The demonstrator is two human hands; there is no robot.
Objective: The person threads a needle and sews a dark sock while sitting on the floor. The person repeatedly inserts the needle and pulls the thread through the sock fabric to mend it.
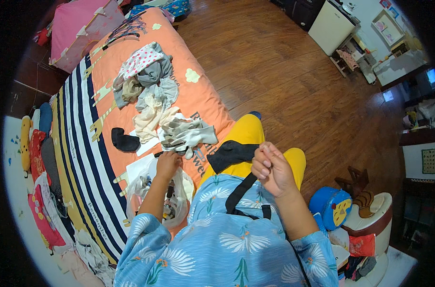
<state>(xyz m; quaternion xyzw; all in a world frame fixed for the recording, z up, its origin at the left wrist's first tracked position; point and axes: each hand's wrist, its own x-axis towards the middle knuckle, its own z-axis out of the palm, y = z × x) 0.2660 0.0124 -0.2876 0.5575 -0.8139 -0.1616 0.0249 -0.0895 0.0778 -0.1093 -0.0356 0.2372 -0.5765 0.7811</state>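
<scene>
Over my lap lies a black sock (pixel 230 152), its end close to my right hand (pixel 271 166). That hand is raised with curled fingers and touches a black strap (pixel 240 190); whether it grips sock or strap is unclear. On the bed, my left hand (pixel 169 163) reaches to a small dark object (pixel 159 154) beside a pile of grey-white gloves or socks (pixel 188 134); its fingertips are partly hidden. A plastic bag (pixel 136 195) with small items sits under my left forearm. Another black sock (pixel 125 140) lies left of a cream cloth (pixel 149 122) and white sheets (pixel 145 145).
Grey and polka-dot clothes (pixel 145 68) are heaped farther up the bed (pixel 206 93), with hangers (pixel 127 28) beyond. Pillows and cloths line the wall on the left. A blue round stool or container (pixel 323 204) and a pale chair (pixel 386 215) stand at my right.
</scene>
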